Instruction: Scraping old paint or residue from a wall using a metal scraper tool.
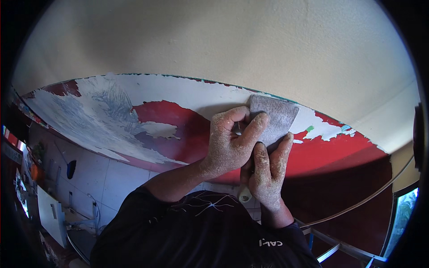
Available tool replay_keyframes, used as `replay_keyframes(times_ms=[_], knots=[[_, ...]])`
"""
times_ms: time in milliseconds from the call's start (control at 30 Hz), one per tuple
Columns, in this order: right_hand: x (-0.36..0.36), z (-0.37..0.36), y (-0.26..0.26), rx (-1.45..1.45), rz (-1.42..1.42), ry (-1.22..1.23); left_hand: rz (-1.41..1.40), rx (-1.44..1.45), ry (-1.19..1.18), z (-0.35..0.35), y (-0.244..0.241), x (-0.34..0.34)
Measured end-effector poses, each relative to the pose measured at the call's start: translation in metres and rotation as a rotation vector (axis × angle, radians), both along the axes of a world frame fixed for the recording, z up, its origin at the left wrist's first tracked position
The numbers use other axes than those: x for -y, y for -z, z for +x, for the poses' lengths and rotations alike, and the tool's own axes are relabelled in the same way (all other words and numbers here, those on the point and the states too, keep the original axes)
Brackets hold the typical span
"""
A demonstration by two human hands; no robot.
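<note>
Both my hands hold a grey, speckled, roughly rectangular sheet (276, 115) that looks like worn sandpaper. My left hand (231, 145), coated with pale dust, grips its left side, with the thumb lying across the face. From below, my right hand (268, 174), just as dusty, pinches the lower end. A small shiny bit shows inside the curl of my left hand; what it is, I cannot tell. Behind the sheet is a red wall band (321, 155) with ragged white patches (161, 85). The sheet's top edge lies near the green line below a cream surface (214, 40).
An aluminium ladder (340, 246) stands at lower right, under a slanting cable (362, 202). Near my right wrist is a pale roll (244, 196). At lower left are a white panel (50, 214) and a tiled floor (117, 181). A window (402, 221) is at far right.
</note>
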State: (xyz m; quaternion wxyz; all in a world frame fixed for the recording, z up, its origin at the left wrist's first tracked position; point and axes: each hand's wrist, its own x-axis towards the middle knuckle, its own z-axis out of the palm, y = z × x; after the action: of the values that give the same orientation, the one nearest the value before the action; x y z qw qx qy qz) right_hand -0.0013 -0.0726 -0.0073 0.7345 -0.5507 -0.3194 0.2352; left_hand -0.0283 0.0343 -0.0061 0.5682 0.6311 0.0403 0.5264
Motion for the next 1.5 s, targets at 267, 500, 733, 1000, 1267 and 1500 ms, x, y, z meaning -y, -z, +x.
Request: replay_keyframes(times_ms=[267,500,733,1000,1267,1500], knots=[[-0.006,-0.001,0.006,0.002,0.038,0.067,0.058,-0.052,0.074,-0.003,0.004,-0.006],[-0.004,-0.006,-0.001,0.06,-0.02,-0.02,0.036,-0.028,0.104,-0.008,0.005,-0.007],[-0.004,-0.008,-0.008,-0.078,-0.05,-0.063,-0.017,0.007,0.052,-0.006,0.003,-0.006],[-0.011,-0.007,0.004,0.046,0.011,-0.059,-0.038,0.025,0.061,-0.01,0.005,-0.01],[-0.017,-0.015,-0.008,0.069,-0.035,-0.063,-0.079,0.042,0.05,-0.013,0.0,-0.014],[-0.018,-0.022,0.0,0.096,-0.042,-0.04,-0.065,0.071,0.048,-0.014,0.007,-0.017]])
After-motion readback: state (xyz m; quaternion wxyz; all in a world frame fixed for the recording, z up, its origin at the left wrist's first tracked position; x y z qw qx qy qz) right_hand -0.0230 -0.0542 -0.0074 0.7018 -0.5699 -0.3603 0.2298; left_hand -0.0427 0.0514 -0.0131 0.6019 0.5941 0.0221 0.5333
